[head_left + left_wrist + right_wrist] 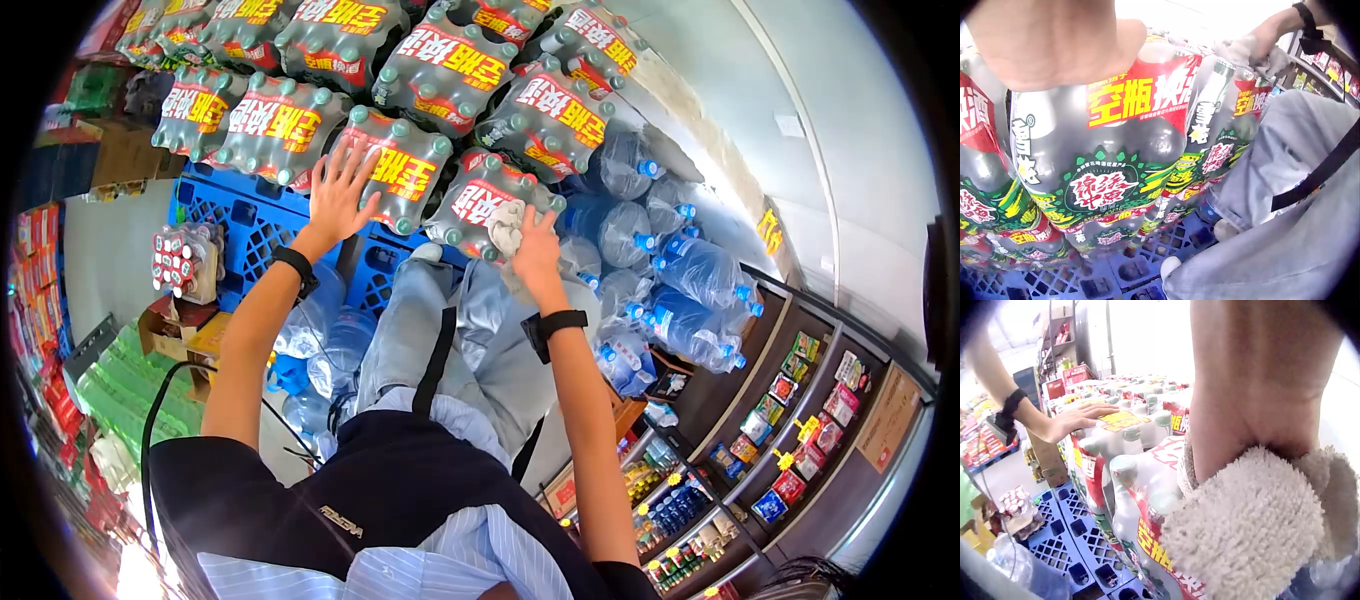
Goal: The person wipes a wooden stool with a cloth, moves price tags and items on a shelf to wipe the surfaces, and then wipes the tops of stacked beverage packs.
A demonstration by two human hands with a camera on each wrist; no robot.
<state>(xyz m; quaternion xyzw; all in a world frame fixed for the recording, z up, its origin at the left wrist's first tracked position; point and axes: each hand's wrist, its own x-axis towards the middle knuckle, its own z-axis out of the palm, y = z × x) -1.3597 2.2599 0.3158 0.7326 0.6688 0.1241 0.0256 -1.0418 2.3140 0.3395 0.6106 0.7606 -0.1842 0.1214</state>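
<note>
Shrink-wrapped packs of green bottles stand stacked in rows; one pack (400,170) lies under my left hand (343,192), which rests on its top edge with fingers spread. In the right wrist view that left hand (1082,420) lies flat over the bottle caps. My right hand (538,250) holds a beige fluffy cloth (507,228) against the neighbouring pack (470,205). Close up, the cloth (1247,531) covers part of the wrapped bottles, and its shaggy pile hides my right fingers. The left wrist view shows the pack's printed side (1104,162) below my left hand (1054,44).
Blue plastic pallets (245,225) lie under the packs. Large blue water bottles (700,270) are piled at the right, others (345,340) by my legs. A small pack of red-and-white items (175,258) stands at the left. Snack shelves (790,400) line the lower right.
</note>
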